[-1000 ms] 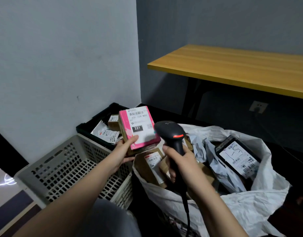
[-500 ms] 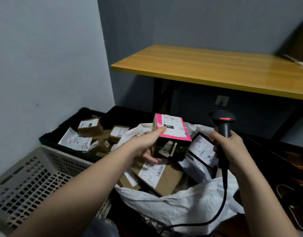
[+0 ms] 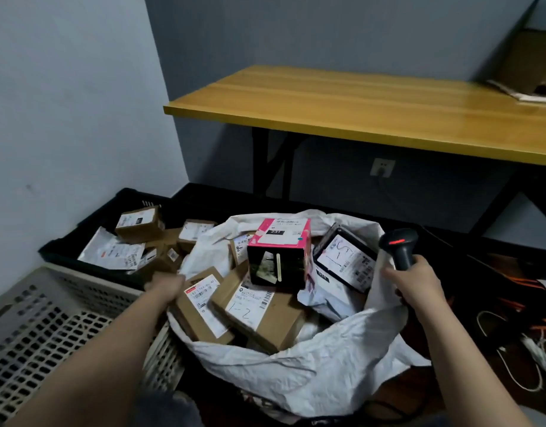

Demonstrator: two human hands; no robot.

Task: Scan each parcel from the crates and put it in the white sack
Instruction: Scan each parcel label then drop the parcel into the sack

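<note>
Pink-topped black parcel point(image 3: 279, 252), white sack point(image 3: 321, 365), black crate point(image 3: 65, 245), perforated grey crate point(image 3: 50, 328), yellow table point(image 3: 373, 112)

Left hand point(image 3: 166, 286) blurred, empty; right hand point(image 3: 415, 283) keeps a closed grip.

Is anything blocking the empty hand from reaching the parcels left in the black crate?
Nothing visible does. The left hand is by the sack's edge, and the brown parcels lie uncovered in the open black crate just beyond it. The right hand holds the scanner.

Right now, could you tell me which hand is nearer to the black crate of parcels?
Left. The left hand is beside the black crate; the right hand grips the scanner across the white sack.
</note>
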